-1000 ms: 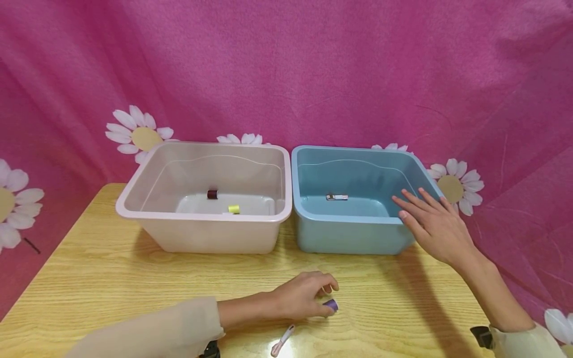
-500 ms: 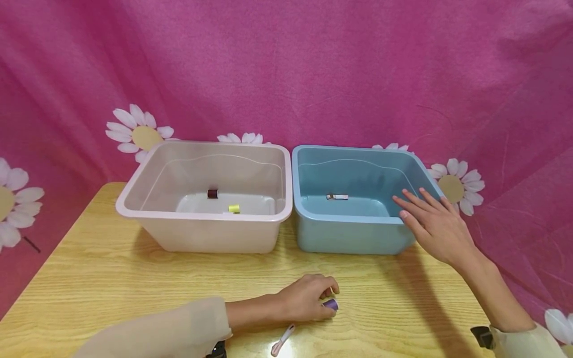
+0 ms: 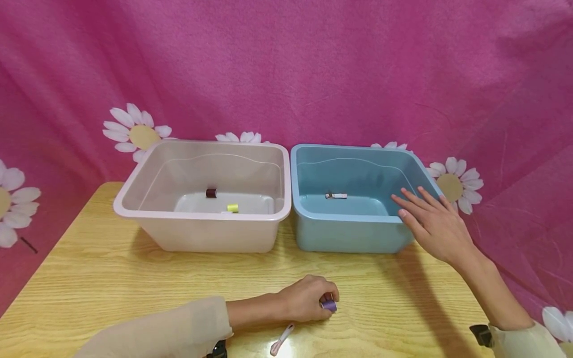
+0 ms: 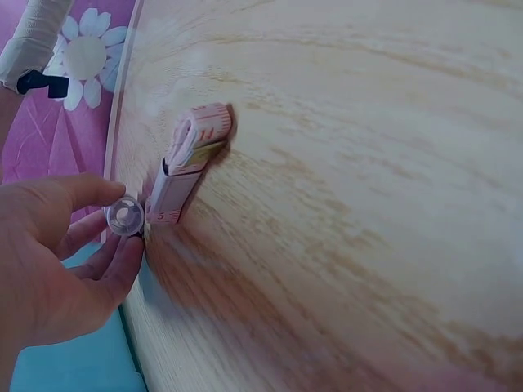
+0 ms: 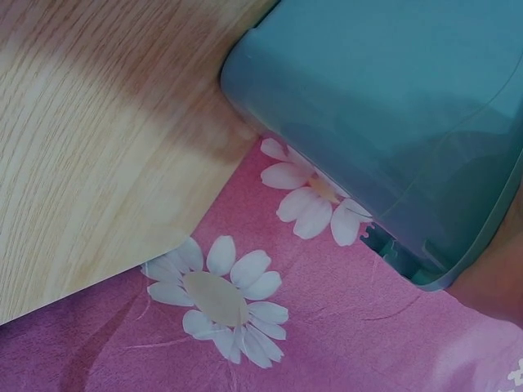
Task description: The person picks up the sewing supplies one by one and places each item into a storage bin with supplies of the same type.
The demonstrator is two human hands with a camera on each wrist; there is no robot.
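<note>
My left hand is low over the table, pinching a purple spool of thread between thumb and fingers. From the left wrist, the spool's clear round end shows between the fingertips. Just beside it lies a folded pink tape measure with a white band round it. My right hand rests with straight, spread fingers over the near right corner of the blue bin; from the right wrist only a bit of that hand shows at the edge.
A pale pink bin stands left of the blue one, holding a dark brown spool and a yellow spool. Another folded tape measure lies in the blue bin. Behind hangs a pink flowered cloth.
The left hand's fingers have closed in round the purple spool, which has tilted slightly toward the hand. The right hand stays where it was.
</note>
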